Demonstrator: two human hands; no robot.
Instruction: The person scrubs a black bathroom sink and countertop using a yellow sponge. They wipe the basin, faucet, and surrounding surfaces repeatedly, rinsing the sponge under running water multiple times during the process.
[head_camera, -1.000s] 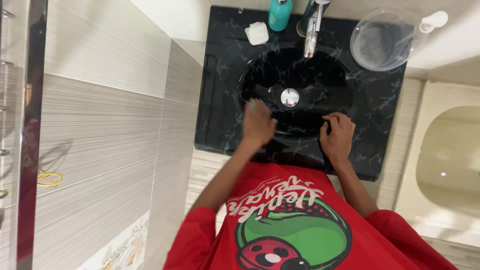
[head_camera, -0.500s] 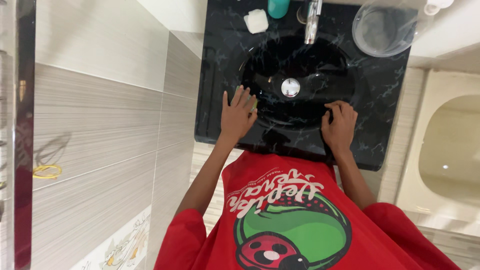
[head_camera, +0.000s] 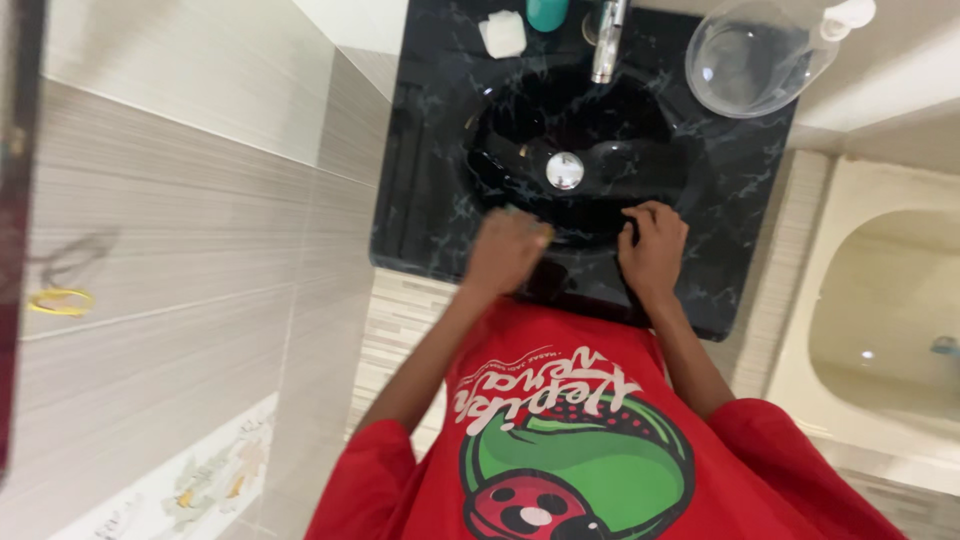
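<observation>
**Sam:** What are the hands holding?

**Mia:** The right hand (head_camera: 652, 245) holds nothing. Its bent fingers press down on the near rim of the black sink (head_camera: 430, 200). The left hand (head_camera: 505, 252) is curled up on the same rim, a bit to the left. It is too blurry for me to tell if it grips anything. There may be a small yellow bit at its fingertips, but I am not sure.

**Sam:** Did anything just change?

**Mia:** Yes. Half a second ago the left hand lay flat on the rim with its fingers spread wide. Now it is bunched up and smeared, so it is moving fast. The right hand has stayed in its spot.

**Sam:** What does that mean?

**Mia:** I think the left hand is doing the work, like rubbing the rim. The right hand just leans there and keeps the body steady.

**Sam:** How many things can you count?

**Mia:** Two hands. One sink, with one shiny drain plug (head_camera: 565, 170) in the middle. One tap (head_camera: 606, 40) at the far side. One white soap bar (head_camera: 502, 34) and one teal bottle (head_camera: 547, 12) to the left of the tap. One clear bowl (head_camera: 750, 60) at the far right corner. One white tub (head_camera: 880, 300) off to the right.
</observation>
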